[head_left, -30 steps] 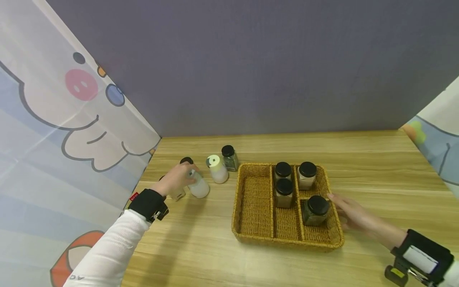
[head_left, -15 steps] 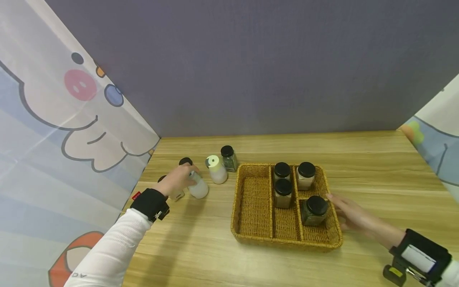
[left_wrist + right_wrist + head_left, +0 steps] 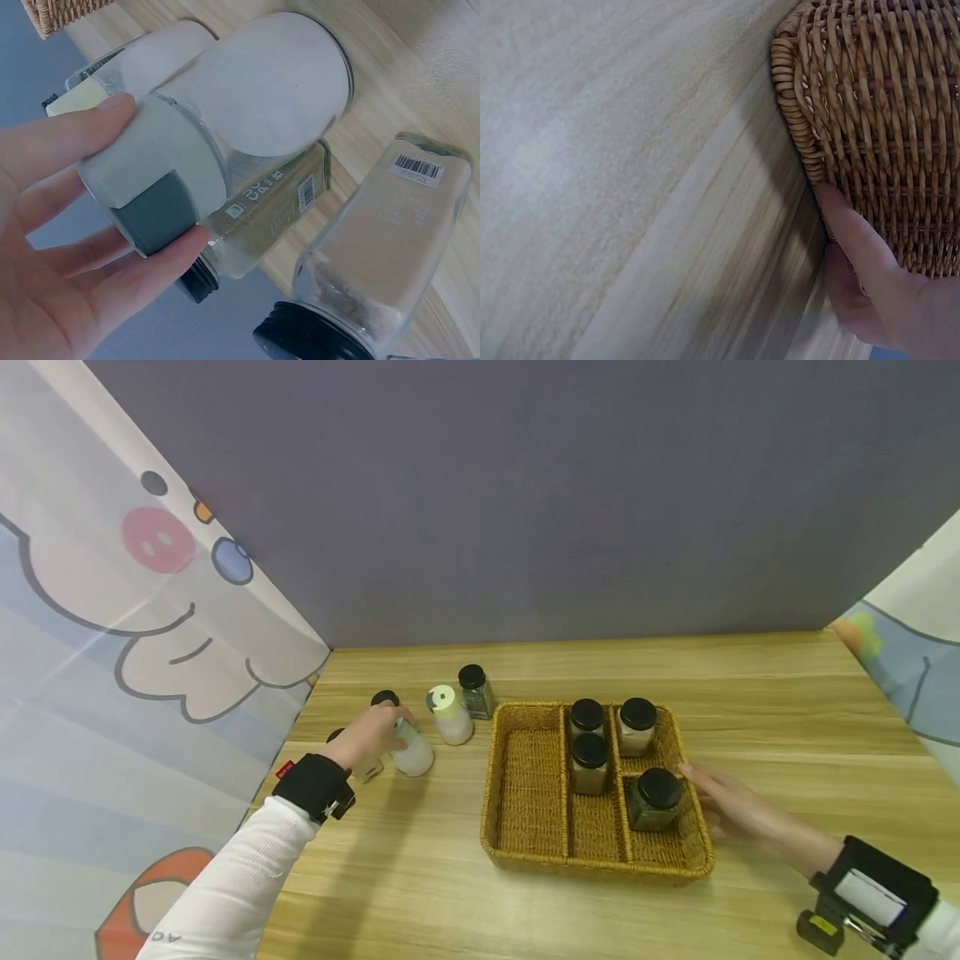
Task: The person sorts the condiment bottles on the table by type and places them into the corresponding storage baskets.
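My left hand (image 3: 372, 735) grips a clear jar of white contents (image 3: 274, 86) by its pale green cap (image 3: 150, 169) with a dark green patch. In the left wrist view, thumb and fingers are spread round that cap. The jar stands on the table among other jars in the head view. At the right, my right hand (image 3: 738, 806) touches the outer side of a woven basket (image 3: 525, 858), its fingers laid against the wicker wall (image 3: 889, 142). Some of the right fingers are hidden.
Beside the held jar stand a yellow-capped jar (image 3: 452, 718), a black-lidded jar (image 3: 476, 693), a tan-filled jar (image 3: 382, 232) and another black-lidded jar (image 3: 259, 217). Several black-lidded jars, including a dark one (image 3: 655, 802), sit in the basket's middle and right compartments. A grey wall (image 3: 525, 510) rises behind the table.
The view has shifted slightly, so everything sits a little further left. Both hands keep their places on the jar and the basket.
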The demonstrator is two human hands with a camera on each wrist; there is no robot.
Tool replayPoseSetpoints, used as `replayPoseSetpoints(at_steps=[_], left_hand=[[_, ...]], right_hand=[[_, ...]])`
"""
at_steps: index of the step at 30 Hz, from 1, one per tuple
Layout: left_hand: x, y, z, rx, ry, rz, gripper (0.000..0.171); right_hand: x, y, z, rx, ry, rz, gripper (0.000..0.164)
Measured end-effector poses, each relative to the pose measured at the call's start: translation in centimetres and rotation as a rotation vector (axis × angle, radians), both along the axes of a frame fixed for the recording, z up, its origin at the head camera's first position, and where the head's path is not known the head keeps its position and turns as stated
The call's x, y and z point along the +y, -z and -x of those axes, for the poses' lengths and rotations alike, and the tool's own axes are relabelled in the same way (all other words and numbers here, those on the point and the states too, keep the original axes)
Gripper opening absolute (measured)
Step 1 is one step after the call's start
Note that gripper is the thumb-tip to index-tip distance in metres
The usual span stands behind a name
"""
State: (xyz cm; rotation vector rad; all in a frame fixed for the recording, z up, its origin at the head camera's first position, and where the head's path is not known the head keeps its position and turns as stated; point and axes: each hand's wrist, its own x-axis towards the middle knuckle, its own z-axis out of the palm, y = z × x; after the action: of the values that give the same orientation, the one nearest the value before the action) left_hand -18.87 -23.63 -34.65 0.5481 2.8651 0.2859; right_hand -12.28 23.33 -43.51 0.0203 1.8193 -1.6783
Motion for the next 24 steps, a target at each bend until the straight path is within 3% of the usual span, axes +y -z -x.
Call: replayPoseSetpoints(at_steps=[7, 13, 19, 24], left_hand=[[0.0, -0.2, 0.2, -0.005, 0.018, -0.004, 0.035], [0.2, -1.1, 0.4, -0.013, 0.031, -0.002, 0.033], [0.6, -3.3, 0.3, -0.053, 0.029, -0.026, 0.033], [1.1, -5.5, 0.4, -0.034, 0.052, -0.017, 0.032]], right_hand=[[0.0, 0.0, 0.0, -0.001, 0.002, -0.002, 0.075], [-0.1, 0.0, 0.0, 0.015, 0.010, 0.008, 0.074], [-0.1, 0.0, 0.0, 0.017, 0.013, 0.008, 0.073], [0.0, 0.1, 0.1, 0.006, 0.010, 0.025, 0.075]])
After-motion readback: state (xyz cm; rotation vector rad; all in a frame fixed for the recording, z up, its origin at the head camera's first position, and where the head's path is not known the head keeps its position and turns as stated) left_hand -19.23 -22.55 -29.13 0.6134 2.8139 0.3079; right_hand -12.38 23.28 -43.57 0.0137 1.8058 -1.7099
